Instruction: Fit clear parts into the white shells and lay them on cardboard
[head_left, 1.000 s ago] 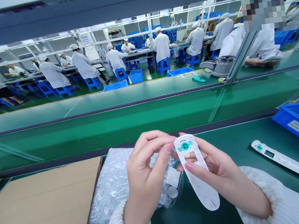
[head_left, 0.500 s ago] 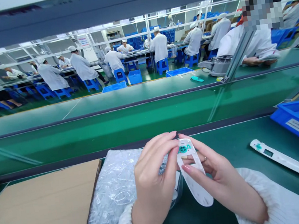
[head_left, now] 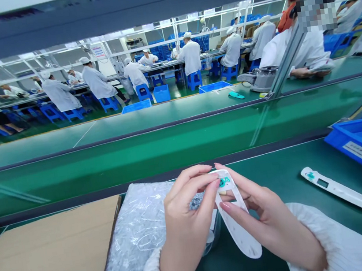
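Note:
A white plastic shell (head_left: 242, 234), long and rounded with a rectangular window, is held above the bench. My right hand (head_left: 264, 213) is closed round it, thumb on its face and fingers behind. At the shell's upper end lies a small green part (head_left: 222, 182). My left hand (head_left: 188, 214) pinches the shell's upper left edge beside that part, thumb and index fingertip together; whether a tiny piece sits between them is hidden. On the bench to the right lies another white shell (head_left: 345, 192) with a green part near its window.
Left of my hands are a clear plastic bag of small pieces (head_left: 137, 234) and a cardboard sheet (head_left: 50, 255). Partly behind my left hand is a clear container (head_left: 216, 233). A labelled blue bin (head_left: 353, 153) stands at right. Co-workers sit beyond the green barrier (head_left: 137, 154).
The shell has tilted slightly, its lower end shifting down and right. My left fingertips have moved slightly onto the shell's green part, covering more of it. My right hand keeps its hold.

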`<action>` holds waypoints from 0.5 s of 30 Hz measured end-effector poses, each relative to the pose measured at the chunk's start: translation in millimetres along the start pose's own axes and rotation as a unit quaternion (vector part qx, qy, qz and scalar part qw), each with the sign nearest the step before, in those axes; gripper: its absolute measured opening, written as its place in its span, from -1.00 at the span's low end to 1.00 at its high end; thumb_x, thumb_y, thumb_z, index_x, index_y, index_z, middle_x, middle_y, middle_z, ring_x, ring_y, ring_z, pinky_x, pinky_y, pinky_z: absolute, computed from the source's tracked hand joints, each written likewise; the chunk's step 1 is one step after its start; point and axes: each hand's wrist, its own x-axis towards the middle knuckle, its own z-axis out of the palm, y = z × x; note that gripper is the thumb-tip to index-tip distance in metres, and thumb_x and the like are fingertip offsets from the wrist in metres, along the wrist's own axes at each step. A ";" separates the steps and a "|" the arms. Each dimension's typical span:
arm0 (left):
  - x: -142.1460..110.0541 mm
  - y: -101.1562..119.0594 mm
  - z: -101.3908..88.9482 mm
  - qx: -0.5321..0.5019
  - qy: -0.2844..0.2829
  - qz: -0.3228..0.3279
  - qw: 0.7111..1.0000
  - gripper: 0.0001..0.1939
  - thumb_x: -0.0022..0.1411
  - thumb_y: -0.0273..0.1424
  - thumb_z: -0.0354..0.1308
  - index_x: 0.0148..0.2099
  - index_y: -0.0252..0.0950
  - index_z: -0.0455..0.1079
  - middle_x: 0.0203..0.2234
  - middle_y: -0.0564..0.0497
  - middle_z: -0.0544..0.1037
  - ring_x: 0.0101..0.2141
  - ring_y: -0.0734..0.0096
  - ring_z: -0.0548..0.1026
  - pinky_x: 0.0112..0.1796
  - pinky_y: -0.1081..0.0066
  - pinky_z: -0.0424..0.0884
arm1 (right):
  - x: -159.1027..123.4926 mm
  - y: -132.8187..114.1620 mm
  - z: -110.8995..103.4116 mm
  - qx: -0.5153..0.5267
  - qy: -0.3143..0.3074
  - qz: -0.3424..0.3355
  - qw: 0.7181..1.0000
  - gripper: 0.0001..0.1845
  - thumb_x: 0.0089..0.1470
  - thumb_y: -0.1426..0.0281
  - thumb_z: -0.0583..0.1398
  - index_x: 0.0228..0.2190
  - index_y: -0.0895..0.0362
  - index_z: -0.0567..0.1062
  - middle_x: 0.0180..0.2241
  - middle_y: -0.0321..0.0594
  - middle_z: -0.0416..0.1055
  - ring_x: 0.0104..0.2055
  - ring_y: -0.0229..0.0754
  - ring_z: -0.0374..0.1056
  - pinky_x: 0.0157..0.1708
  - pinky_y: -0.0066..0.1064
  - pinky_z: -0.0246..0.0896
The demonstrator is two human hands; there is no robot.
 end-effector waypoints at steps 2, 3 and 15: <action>-0.8 0.9 0.0 -0.024 -0.007 -0.022 0.999 -0.81 0.28 -0.57 0.25 -0.21 -0.18 0.61 -0.16 0.05 0.64 -0.16 0.50 0.62 -0.35 0.67 0.62 | -0.7 1.0 -0.7 -0.011 0.000 -0.006 1.000 -0.31 0.42 0.35 0.10 0.44 -0.15 -0.01 -0.39 -0.33 0.40 -0.33 -0.22 0.40 -0.28 -0.45 0.48; -1.1 1.4 0.0 -0.041 -0.005 -0.039 0.998 -0.82 0.28 -0.56 0.25 -0.23 -0.16 0.61 -0.17 0.06 0.64 -0.16 0.48 0.63 -0.38 0.67 0.61 | -1.0 1.8 -1.2 -0.018 -0.002 -0.009 1.000 -0.29 0.42 0.36 0.10 0.45 -0.18 -0.03 -0.38 -0.35 0.40 -0.32 -0.23 0.41 -0.26 -0.46 0.48; -12.3 26.6 -16.9 -0.061 0.029 -0.111 0.991 -0.92 0.31 -0.38 0.28 -0.19 -0.14 0.62 -0.36 0.11 0.73 -0.39 0.47 0.69 -0.34 0.66 0.60 | -16.5 -6.2 -16.7 -0.080 -0.051 -0.055 0.994 -0.20 0.40 0.13 0.14 0.45 -0.28 -0.18 -0.04 -0.21 0.54 0.04 0.00 0.49 0.04 -0.20 0.48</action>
